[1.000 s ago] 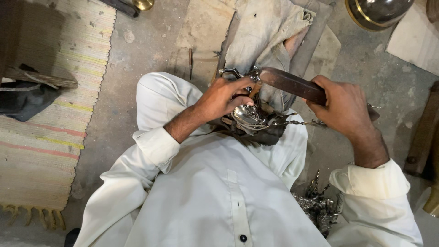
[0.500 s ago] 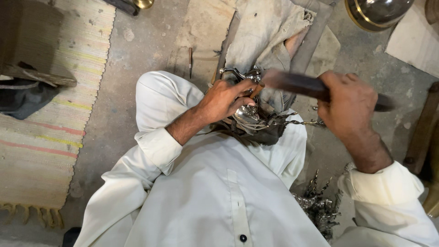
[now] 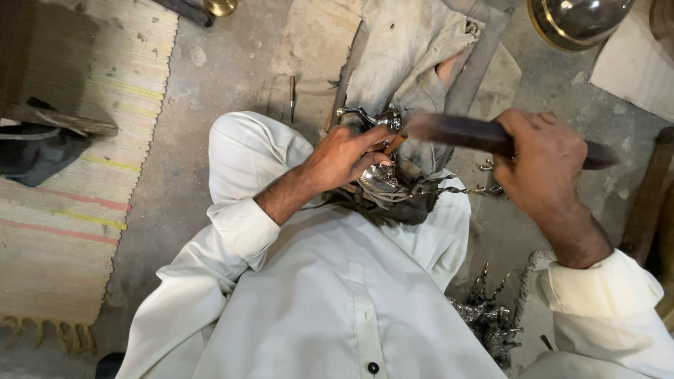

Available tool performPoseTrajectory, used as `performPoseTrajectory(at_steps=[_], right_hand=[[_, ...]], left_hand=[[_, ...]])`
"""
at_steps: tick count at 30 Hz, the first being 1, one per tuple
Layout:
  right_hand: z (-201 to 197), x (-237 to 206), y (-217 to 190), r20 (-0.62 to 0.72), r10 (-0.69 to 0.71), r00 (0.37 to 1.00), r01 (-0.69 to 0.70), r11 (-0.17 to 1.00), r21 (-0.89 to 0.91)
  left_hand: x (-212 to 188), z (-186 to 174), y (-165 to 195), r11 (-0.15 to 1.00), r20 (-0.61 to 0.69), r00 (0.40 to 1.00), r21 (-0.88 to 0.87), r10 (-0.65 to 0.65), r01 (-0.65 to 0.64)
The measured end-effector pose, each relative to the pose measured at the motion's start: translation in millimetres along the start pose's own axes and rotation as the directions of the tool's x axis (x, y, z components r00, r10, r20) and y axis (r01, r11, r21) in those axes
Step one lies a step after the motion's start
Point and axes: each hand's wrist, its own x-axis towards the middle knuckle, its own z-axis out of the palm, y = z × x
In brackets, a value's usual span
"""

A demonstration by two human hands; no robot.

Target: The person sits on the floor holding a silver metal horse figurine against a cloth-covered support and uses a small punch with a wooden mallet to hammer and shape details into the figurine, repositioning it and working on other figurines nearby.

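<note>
Your right hand (image 3: 544, 165), fisted on the bar (image 3: 463, 133), has swung it back from 3 o'clock over the ornament (image 3: 379, 177) your left hand (image 3: 347, 156) pinches: filing stroke continues.

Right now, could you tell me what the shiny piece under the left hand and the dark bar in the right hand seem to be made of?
The shiny piece looks like polished silvery metal: bright mirror-like glints on curved, ornate surfaces. The dark bar, gripped by the right hand, looks brown and matt, possibly wood or dull steel; motion blur leaves it open. The left hand steadies the piece.
</note>
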Motion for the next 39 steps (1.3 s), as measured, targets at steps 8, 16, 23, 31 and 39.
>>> performPoseTrajectory(at_steps=[8, 16, 23, 31, 39], right_hand=[[4.0, -2.5, 7.2, -0.069, -0.002, 0.998, 0.009, 0.995, 0.096], [3.3, 3.3, 2.7, 0.100, -0.101, 0.990, 0.114, 0.984, -0.134], [-5.9, 21.7, -6.1, 0.443, 0.118, 0.889, -0.209, 0.964, 0.162], [-0.8, 44.0, -15.8, 0.364, -0.110, 0.925, 0.070, 0.990, 0.121], [-9.3, 73.2, -25.7, 0.063, -0.441, 0.895, 0.444, 0.895, -0.040]], left_hand=[[1.2, 0.5, 0.3, 1.000, -0.006, 1.000, 0.000, -0.008, 0.008], [-2.0, -0.6, 6.8, 0.996, -0.112, 0.990, -0.044, -0.087, 0.082], [-13.7, 17.7, 16.7, 0.839, -0.277, 0.833, -0.421, -0.480, 0.344], [-20.4, 38.4, 14.4, 0.873, -0.392, 0.801, -0.376, -0.453, 0.310], [-21.1, 41.9, 15.6, 0.901, -0.450, 0.781, -0.234, -0.433, 0.365]])
